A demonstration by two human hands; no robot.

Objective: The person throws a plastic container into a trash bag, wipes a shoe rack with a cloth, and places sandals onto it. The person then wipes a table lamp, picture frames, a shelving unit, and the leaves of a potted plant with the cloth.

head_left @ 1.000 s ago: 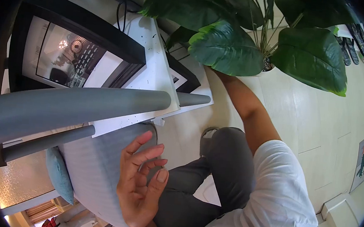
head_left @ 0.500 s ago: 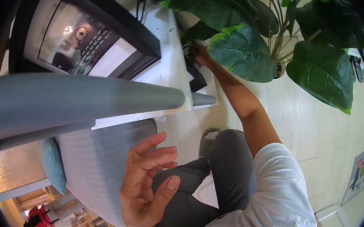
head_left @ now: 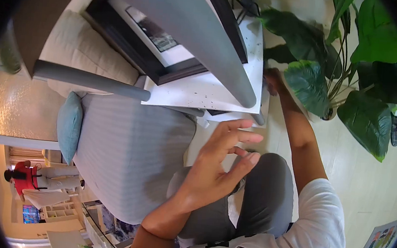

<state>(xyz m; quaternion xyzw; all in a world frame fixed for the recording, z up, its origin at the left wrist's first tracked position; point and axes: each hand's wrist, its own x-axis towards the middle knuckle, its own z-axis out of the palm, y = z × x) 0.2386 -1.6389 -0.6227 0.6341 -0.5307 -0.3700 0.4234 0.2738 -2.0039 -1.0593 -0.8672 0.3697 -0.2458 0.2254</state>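
My left hand (head_left: 223,159) is raised above my knees, fingers apart and slightly curled, with nothing in it. Stretched out on the right, my right hand (head_left: 272,81) reaches beside the lower level of a white side table (head_left: 187,95) with grey legs. Its fingers are mostly hidden by the table edge and shadow, so what they touch does not show. On the tabletop, scattered with dark specks, stands a dark-framed picture (head_left: 156,44). Close to my right forearm hang the large green leaves of a potted plant (head_left: 308,86).
A grey upholstered seat (head_left: 131,141) with a teal cushion (head_left: 69,124) lies to the left. Further off, a person in a red top (head_left: 26,177) stands in another room. A printed sign (head_left: 376,246) is at the lower right, and a thick table leg (head_left: 193,24) crosses the view.
The view has shifted, so the table and plant sit differently. My left hand now appears higher and further right. My right hand remains at the table's lower level, now more hidden.
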